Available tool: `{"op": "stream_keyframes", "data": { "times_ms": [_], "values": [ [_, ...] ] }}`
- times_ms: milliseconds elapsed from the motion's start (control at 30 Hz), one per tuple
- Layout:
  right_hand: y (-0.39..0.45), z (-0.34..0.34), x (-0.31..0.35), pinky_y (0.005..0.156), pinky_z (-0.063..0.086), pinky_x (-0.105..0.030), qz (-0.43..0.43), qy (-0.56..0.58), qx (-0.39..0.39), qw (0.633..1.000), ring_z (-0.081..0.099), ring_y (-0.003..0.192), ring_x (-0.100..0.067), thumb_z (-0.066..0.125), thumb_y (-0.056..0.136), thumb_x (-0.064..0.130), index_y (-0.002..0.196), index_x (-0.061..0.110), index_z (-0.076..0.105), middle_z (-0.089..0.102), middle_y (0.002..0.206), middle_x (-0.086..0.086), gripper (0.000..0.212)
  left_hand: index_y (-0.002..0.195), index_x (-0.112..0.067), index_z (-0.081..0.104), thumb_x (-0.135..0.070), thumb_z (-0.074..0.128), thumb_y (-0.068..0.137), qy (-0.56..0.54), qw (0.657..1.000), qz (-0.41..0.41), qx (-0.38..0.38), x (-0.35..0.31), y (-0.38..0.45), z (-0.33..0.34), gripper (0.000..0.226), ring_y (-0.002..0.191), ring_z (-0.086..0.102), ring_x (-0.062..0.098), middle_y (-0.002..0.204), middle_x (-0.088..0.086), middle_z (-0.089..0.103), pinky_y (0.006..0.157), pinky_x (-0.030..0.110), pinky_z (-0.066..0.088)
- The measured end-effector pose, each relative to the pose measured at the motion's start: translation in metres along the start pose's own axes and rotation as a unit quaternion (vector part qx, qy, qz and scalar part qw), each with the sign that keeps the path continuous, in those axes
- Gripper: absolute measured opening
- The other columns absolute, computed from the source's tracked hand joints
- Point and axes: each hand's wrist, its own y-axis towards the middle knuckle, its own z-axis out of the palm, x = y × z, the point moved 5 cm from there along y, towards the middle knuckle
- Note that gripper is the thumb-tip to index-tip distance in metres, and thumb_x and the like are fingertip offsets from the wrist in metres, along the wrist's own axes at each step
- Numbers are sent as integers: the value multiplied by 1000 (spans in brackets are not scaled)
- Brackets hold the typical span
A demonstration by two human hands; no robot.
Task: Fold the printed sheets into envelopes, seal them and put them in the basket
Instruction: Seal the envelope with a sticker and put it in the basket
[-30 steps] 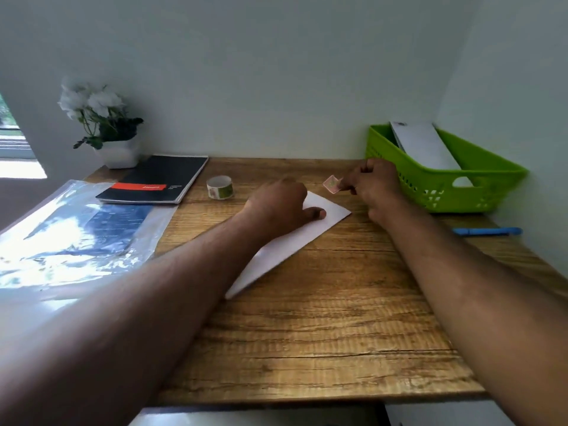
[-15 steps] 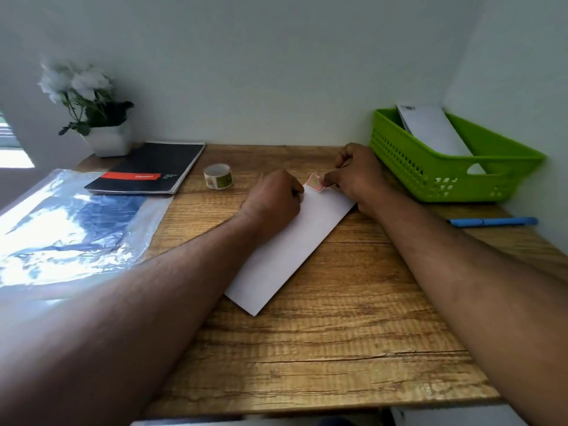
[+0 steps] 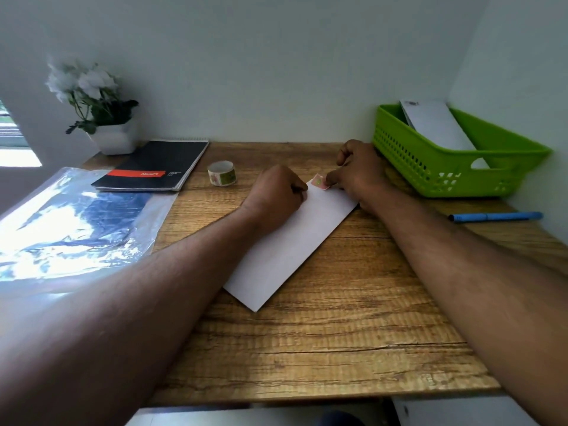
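White and flat on the wooden worktop (image 3: 338, 333), the folded envelope (image 3: 285, 241) lies with its long axis diagonal, from a near-left corner to the far right. At its far end the right hand (image 3: 356, 173) pinches a small pink sticker (image 3: 319, 182) against the paper; the left hand (image 3: 276, 195), fingers curled, presses beside it. A green basket (image 3: 430, 176) at far right holds another envelope (image 3: 436, 124).
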Motion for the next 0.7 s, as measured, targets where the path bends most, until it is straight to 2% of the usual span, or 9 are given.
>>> {"op": "stream_keyframes", "data": {
  "times_ms": [100,200,300,400,467,533,567,633,700],
  "values": [
    [-1,1,1,60,44,-29,-10,-18,-9,1000,50,70,-18,84,54,2,69,19,47,49,71,5,43,117,-11,70,-14,62,87,-31,999,-26,24,3,3,1,31,109,62,16,121,1,68,83,18,43],
    [-2,2,3,62,43,-28,-17,-36,-10,999,52,74,-17,84,56,3,73,16,52,51,74,6,38,126,-12,64,-15,64,86,-60,994,-70,55,5,6,2,39,109,61,15,124,2,66,81,20,43],
    [-2,4,2,62,41,-26,-15,-50,-10,999,54,76,-17,83,58,4,66,21,49,54,75,6,39,118,-12,69,-10,64,86,-90,990,-84,72,5,8,1,33,97,66,16,108,2,70,80,27,54],
    [-1,6,2,65,43,-27,-10,-69,-16,997,57,79,-19,81,61,6,64,24,49,58,80,3,37,104,-11,75,-9,61,85,-79,993,-74,53,5,8,2,24,85,63,12,89,-4,64,74,25,53],
    [-1,8,2,65,41,-26,-15,-85,-14,996,57,80,-17,79,63,7,65,25,52,59,82,2,32,100,-9,75,-13,58,85,-37,997,-64,38,5,9,5,23,84,61,14,84,-3,62,82,33,54],
    [-1,9,2,66,40,-25,-22,-94,-12,995,57,82,-16,79,64,9,67,26,54,60,86,2,30,102,-10,75,-16,57,85,-6,998,-60,36,3,8,6,26,93,64,21,88,2,68,89,38,54],
    [-1,10,2,66,40,-25,-24,-93,-11,995,57,83,-16,79,65,9,68,26,55,61,89,1,29,103,-11,74,-17,56,85,3,998,-58,37,2,7,6,27,100,64,25,96,6,72,91,39,53],
    [0,10,1,66,42,-25,-25,-93,-6,995,59,82,-16,80,65,10,71,24,59,63,89,-1,26,109,-14,73,-19,54,88,20,998,-49,42,0,7,8,29,109,61,28,112,9,71,95,39,51],
    [1,11,1,68,47,-27,-26,-102,1,994,61,82,-17,80,65,11,72,24,60,64,86,0,24,114,-17,71,-20,53,89,32,998,-43,46,0,8,9,31,114,60,28,118,8,69,98,39,49]
  ]
}}
